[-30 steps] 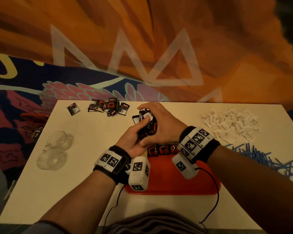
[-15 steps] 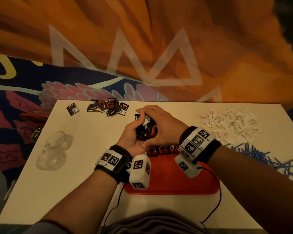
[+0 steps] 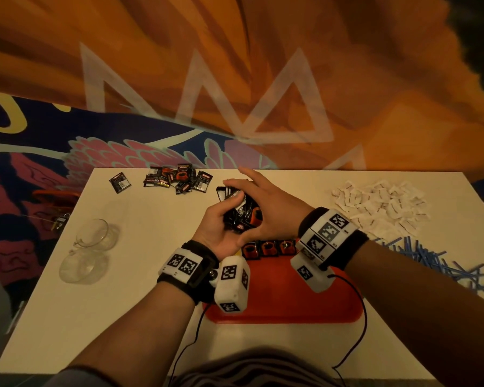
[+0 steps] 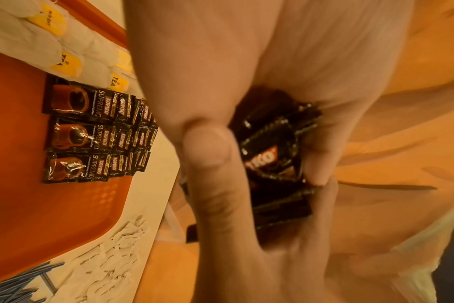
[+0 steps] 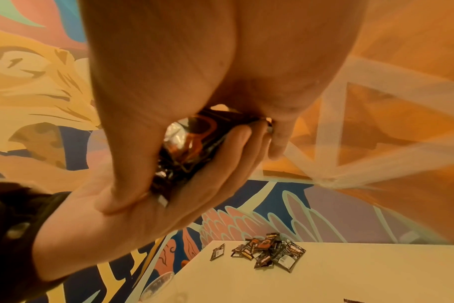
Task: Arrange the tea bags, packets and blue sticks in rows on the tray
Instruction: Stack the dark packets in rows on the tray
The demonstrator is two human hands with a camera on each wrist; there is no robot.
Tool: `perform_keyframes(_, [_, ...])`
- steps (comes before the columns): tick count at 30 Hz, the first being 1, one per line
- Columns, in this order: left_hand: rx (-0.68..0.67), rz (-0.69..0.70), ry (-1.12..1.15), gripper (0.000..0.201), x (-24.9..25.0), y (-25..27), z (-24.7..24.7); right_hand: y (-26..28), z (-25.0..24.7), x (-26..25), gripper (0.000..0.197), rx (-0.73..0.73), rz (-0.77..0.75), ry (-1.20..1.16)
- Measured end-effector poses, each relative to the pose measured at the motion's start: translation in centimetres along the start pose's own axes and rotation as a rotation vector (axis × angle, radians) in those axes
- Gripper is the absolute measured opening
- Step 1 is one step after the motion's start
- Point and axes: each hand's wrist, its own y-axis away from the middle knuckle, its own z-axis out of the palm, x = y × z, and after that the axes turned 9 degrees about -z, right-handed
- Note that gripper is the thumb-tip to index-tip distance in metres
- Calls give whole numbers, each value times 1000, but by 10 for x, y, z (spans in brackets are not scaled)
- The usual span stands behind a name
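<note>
Two hands meet over the far edge of the red tray [image 3: 285,308]. Our left hand [image 3: 218,227] cups a bundle of glossy black coffee packets [image 3: 242,212], fingers curled under it, and our right hand [image 3: 268,208] lies against its other side, thumb hooked beneath and fingers stretched out straight. The crinkled foil edges of the bundle show between the fingers in the left wrist view. On the tray's smooth plastic lie three overlapping columns of the same packets [image 4: 91,135], and beside them soft white tea bags [image 4: 73,49] with yellow tags. Loose black packets [image 3: 176,178] sit scattered at the table's [image 3: 123,317] far edge. A heap of white paper sachets [image 3: 380,205] and thin blue sticks [image 3: 430,261] lie right of the tray; two clear glass cups [image 3: 88,247] stand to the left.
</note>
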Motion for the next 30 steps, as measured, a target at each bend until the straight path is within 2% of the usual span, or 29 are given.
perform_keyframes(6, [33, -58, -31, 34, 6, 2, -5, 5, -6, 9, 95, 30, -57, -129])
perform_keyframes(9, [54, -94, -45, 40, 6, 3, -8, 9, -8, 12, 78, 83, -69, -239])
perform_keyframes(12, [71, -117, -53, 53, 8, 4, -7, 13, -7, 12, 58, 165, -80, -249])
perform_keyframes(14, [100, -103, -71, 47, 11, 4, -5, 16, -8, 12, 54, 229, -62, -205])
perform_keyframes(16, [122, -85, -70, 44, 13, 3, -6, 19, -10, 12, 53, 240, -57, -122])
perform_keyframes(19, [122, -67, -56, 38, 13, 2, -6, 20, -9, 7, 54, 178, -142, 9])
perform_keyframes(22, [82, -38, -51, 27, 9, 5, 0, 17, -4, -1, 76, 25, -142, 80])
perform_keyframes(24, [85, -12, -9, 26, 5, 4, 3, 15, -1, -4, 85, 5, -137, 56])
perform_keyframes(28, [110, -18, 1, 59, 1, 0, 4, 9, 1, -6, 84, 51, -136, 28])
perform_keyframes(30, [94, -18, -16, 60, 1, 1, 4, 7, 1, -8, 82, 42, -87, -5])
